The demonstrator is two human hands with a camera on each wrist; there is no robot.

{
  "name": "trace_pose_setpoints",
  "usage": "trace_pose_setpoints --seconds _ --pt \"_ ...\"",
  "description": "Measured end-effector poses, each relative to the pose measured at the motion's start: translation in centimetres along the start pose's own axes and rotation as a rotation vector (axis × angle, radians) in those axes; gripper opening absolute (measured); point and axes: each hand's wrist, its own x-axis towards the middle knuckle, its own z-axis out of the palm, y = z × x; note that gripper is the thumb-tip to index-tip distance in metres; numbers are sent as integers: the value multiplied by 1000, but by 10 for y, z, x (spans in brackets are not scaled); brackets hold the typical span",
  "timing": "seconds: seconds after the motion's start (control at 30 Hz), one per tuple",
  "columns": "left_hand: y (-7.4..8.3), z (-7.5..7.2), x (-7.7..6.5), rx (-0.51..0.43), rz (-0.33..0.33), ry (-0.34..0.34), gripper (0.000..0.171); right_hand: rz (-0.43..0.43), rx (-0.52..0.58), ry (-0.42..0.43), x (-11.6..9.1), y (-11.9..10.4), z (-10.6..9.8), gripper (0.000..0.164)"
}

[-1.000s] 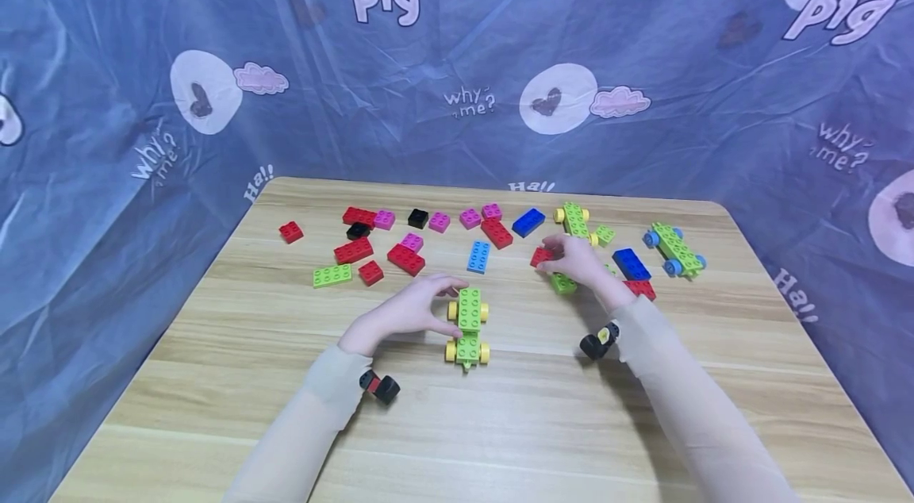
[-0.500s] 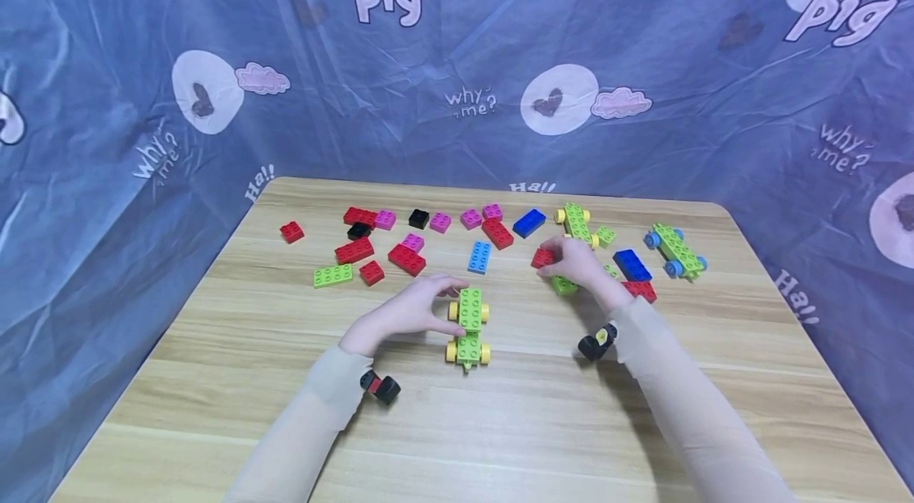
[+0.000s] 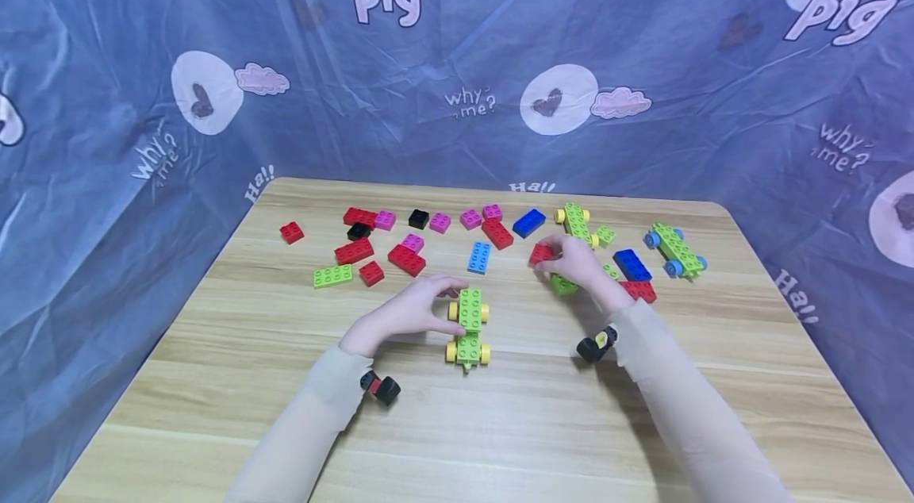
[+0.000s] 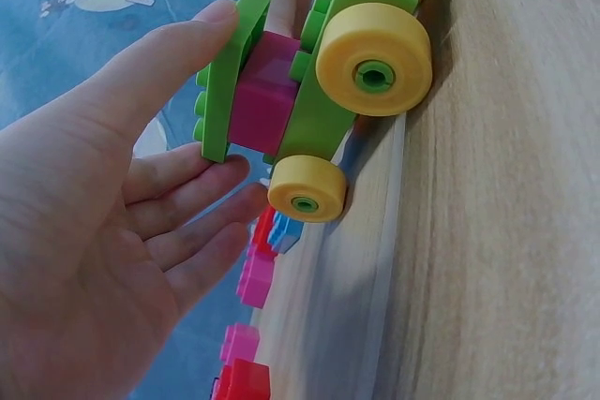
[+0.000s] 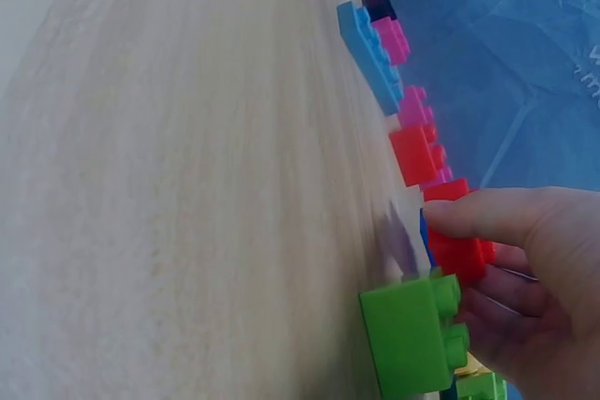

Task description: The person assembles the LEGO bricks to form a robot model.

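Note:
My left hand (image 3: 403, 312) spans the green brick on top of a toy car (image 3: 469, 328) with yellow wheels, thumb at one end and fingertips at the other. A pink brick (image 4: 265, 91) sits between the car's green base and that top green plate (image 4: 231, 77) in the left wrist view. Farther right, my right hand (image 3: 577, 261) pinches a small red brick (image 3: 539, 253) between thumb and fingers; its thumb lies across the red brick (image 5: 457, 252) in the right wrist view. A green brick (image 3: 563, 284) stands just below the right hand, partly hidden by it.
Red, pink and black bricks lie scattered at the back left, with a light blue brick (image 3: 479, 257) nearer the middle. Two more green car bases, one yellow-wheeled (image 3: 575, 221) and one blue-wheeled (image 3: 675, 251), stand right. Near them lies a dark blue brick (image 3: 631, 265).
The red brick in my right hand has shifted slightly left and away from me, with the fingers. My left hand and the toy car have stayed in place.

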Motion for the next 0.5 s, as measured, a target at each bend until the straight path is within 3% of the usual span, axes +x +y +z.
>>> trace_pose_setpoints --seconds 0.27,0.5 --pt "1 -1 -1 14 6 -3 74 -15 36 36 -9 -10 -2 49" --pt "2 -2 -1 19 11 0 74 -107 76 78 -19 -25 2 44"
